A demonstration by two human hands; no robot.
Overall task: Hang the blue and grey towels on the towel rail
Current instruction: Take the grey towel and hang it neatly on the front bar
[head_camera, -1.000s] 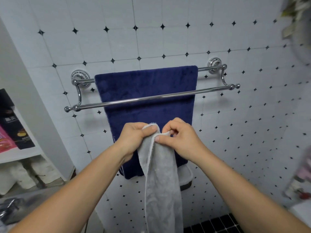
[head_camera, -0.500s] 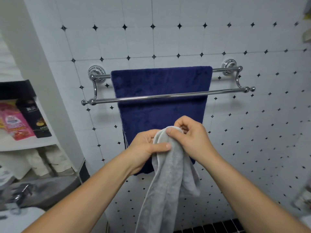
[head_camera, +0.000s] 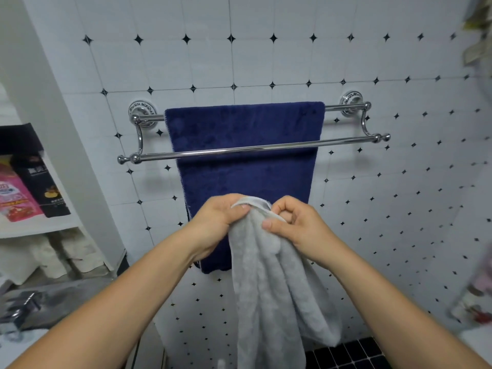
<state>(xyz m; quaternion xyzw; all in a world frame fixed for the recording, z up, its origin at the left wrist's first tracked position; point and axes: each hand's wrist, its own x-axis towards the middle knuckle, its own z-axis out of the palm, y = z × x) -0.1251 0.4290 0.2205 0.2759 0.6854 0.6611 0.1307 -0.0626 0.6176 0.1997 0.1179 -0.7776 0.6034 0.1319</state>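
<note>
1. White bathroom tiles with little black diamonds, and a chrome double towel rail [head_camera: 255, 149] on the wall.
2. Blue towel [head_camera: 243, 177] is already draped over the back bar, so that half looks done.
3. Left hand [head_camera: 217, 222] and right hand [head_camera: 298, 225] both pinch the top edge of the grey towel [head_camera: 269, 288], bunched and dangling below the rail.
4. Next up, I'd guess: spread that edge wide, lift it, and flip it over the free front bar.

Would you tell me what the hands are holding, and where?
Both the left hand and right hand pinch the grey towel at its bunched top edge.
</note>
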